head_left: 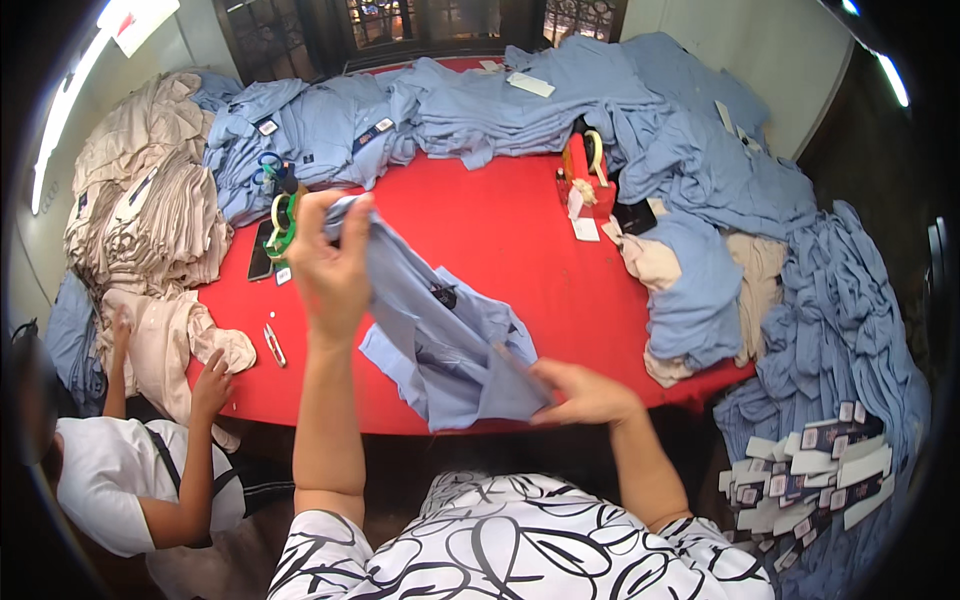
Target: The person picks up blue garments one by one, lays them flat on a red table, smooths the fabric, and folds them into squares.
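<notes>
A light blue shirt hangs between my two hands over the front of the red table. My left hand is raised, fingers closed round one end of the cloth. Lower down and to the right, my right hand pinches the shirt's other side near the table's front edge. A dark label shows on the inside of the garment. Part of the shirt rests on the tabletop, and its far side is hidden by folds.
Blue shirts are heaped along the back and right; beige shirts pile up at left. Thread snips, a phone, a green tape dispenser and a red tape dispenser lie about. A co-worker handles a beige shirt at left.
</notes>
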